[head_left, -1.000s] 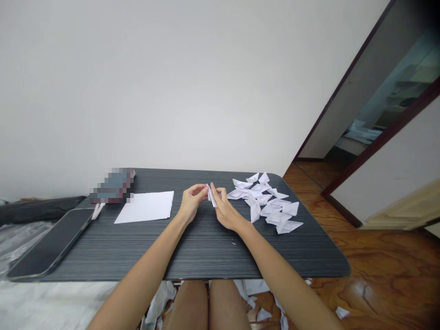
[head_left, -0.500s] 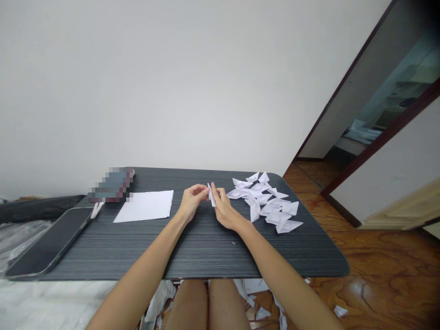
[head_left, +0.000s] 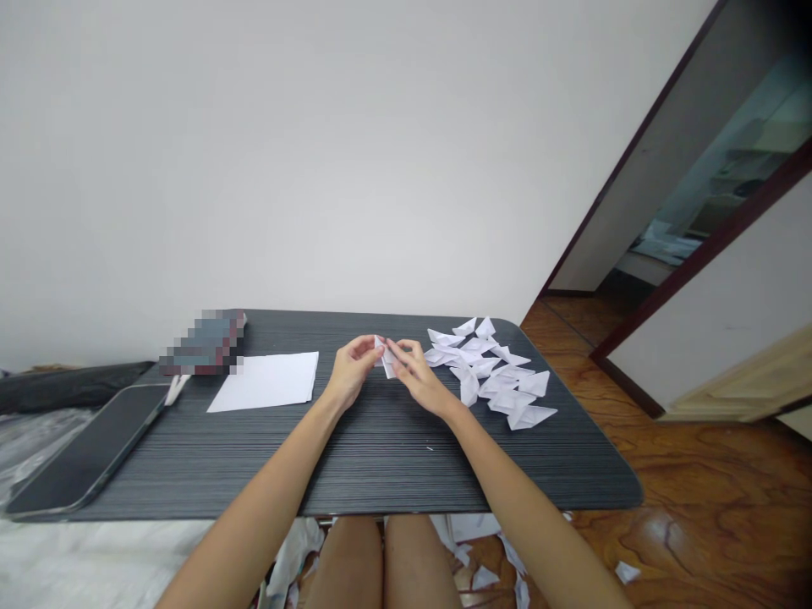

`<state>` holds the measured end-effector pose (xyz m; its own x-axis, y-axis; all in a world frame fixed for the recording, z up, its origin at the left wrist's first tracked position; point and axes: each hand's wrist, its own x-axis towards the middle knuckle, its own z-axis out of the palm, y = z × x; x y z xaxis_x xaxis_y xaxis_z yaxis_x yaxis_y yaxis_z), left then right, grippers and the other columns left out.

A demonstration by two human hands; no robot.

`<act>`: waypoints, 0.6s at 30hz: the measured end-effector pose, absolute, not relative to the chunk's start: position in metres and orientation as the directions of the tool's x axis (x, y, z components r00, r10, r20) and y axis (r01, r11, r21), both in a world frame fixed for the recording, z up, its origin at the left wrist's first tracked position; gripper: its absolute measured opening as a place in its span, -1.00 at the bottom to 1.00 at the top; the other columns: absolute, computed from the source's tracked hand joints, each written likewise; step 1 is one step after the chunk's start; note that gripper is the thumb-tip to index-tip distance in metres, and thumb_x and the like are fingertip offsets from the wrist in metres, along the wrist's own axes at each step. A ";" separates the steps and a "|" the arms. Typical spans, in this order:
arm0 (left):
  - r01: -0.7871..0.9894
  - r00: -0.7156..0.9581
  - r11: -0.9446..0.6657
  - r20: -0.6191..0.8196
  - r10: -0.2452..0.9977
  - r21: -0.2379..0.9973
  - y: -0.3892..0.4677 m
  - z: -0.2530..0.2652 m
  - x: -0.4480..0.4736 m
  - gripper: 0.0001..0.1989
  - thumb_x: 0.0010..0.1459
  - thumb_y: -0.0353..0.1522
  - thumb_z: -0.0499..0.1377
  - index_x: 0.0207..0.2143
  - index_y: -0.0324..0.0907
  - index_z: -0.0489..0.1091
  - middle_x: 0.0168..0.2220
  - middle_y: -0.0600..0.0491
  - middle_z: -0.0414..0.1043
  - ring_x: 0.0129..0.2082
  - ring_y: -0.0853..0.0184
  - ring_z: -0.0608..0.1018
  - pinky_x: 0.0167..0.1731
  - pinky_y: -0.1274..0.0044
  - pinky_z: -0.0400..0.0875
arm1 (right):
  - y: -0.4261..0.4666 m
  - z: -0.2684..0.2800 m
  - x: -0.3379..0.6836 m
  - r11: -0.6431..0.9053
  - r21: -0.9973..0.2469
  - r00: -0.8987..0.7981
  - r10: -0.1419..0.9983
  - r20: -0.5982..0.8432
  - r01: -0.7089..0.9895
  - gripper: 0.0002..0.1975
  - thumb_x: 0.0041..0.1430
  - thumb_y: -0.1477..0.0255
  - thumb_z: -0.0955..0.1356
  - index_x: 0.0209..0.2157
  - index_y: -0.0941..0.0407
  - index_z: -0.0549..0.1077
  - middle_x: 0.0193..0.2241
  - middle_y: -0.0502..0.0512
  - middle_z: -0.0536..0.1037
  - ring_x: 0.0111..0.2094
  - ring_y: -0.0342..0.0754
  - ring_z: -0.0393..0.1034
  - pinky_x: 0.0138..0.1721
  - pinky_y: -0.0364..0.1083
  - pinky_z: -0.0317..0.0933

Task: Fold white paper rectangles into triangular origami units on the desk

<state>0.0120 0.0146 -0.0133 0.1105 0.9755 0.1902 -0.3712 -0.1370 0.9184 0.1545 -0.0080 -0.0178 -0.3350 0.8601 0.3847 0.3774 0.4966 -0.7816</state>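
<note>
Between my two hands, above the middle of the dark table [head_left: 381, 457], is a small piece of folded white paper [head_left: 387, 362]. My left hand [head_left: 353, 369] pinches its left edge with thumb and fingertips. On the other side, my right hand [head_left: 415, 372] grips the paper between thumb and fingers. Part of the fold is hidden behind the fingers. Close to the right hand lies a loose group of folded white paper boats [head_left: 506, 381]. To the left of my hands rests a flat stack of white paper sheets [head_left: 266, 381].
A dark phone [head_left: 89, 448] lies along the left edge, near a blurred-out object [head_left: 206, 342] at the back left. A pale wall [head_left: 381, 169] rises behind the table. Paper scraps [head_left: 485, 578] lie on the wooden floor [head_left: 698, 491].
The folded paper has turned from nearly edge-on to show a wider face. My right fingers have shifted from lying straight along it to a bent grip.
</note>
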 end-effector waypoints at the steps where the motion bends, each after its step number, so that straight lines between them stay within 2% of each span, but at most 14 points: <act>1: -0.349 0.091 -0.166 0.210 0.974 0.922 0.015 -0.014 0.012 -0.72 -0.19 -0.36 0.26 -0.35 -0.26 0.39 -0.37 0.03 0.42 -0.40 0.41 0.45 -0.35 0.56 0.33 | -0.006 -0.018 0.154 0.478 -0.809 -0.282 0.874 0.397 0.343 -0.62 0.11 0.38 0.16 -0.01 0.11 0.24 -0.14 0.14 0.15 -0.18 -0.12 0.21 -0.19 -0.08 0.21; 4: -0.241 0.070 -0.249 0.273 0.959 0.938 0.016 -0.016 0.011 -0.70 -0.20 -0.34 0.26 -0.33 -0.27 0.38 -0.33 0.01 0.43 -0.32 0.35 0.45 -0.27 0.50 0.33 | -0.001 -0.021 0.151 0.438 -0.872 -0.165 0.897 0.410 0.220 -0.75 0.03 0.42 0.25 -0.22 0.15 0.39 -0.24 0.12 0.28 -0.29 -0.13 0.28 -0.30 -0.12 0.26; 8: -0.099 0.095 -0.317 0.326 0.941 0.943 0.015 -0.016 0.013 -0.68 -0.20 -0.33 0.25 -0.33 -0.27 0.37 -0.30 -0.02 0.42 -0.28 0.31 0.45 -0.22 0.46 0.32 | 0.003 -0.028 0.149 0.359 -0.929 -0.104 0.931 0.350 0.084 -0.79 -0.09 0.44 0.32 -0.32 0.16 0.38 -0.30 0.11 0.36 -0.30 -0.11 0.33 -0.32 -0.11 0.29; 13: -0.006 0.120 -0.356 0.354 0.927 0.935 0.013 -0.016 0.014 -0.67 -0.17 -0.31 0.23 -0.31 -0.27 0.34 -0.31 -0.02 0.39 -0.29 0.32 0.44 -0.27 0.48 0.34 | 0.003 -0.026 0.150 0.297 -0.953 -0.140 0.948 0.286 0.065 -0.76 -0.11 0.42 0.33 -0.32 0.18 0.34 -0.34 0.12 0.43 -0.30 -0.09 0.35 -0.29 -0.09 0.27; 18: 0.049 0.161 -0.411 0.399 0.903 0.910 0.016 -0.020 0.012 -0.67 -0.17 -0.30 0.23 -0.30 -0.25 0.31 -0.34 0.02 0.34 -0.32 0.36 0.41 -0.36 0.55 0.34 | 0.002 -0.022 0.152 0.304 -0.946 -0.125 0.949 0.289 0.117 -0.78 -0.12 0.39 0.34 -0.37 0.17 0.32 -0.38 0.09 0.43 -0.34 -0.10 0.34 -0.37 -0.14 0.24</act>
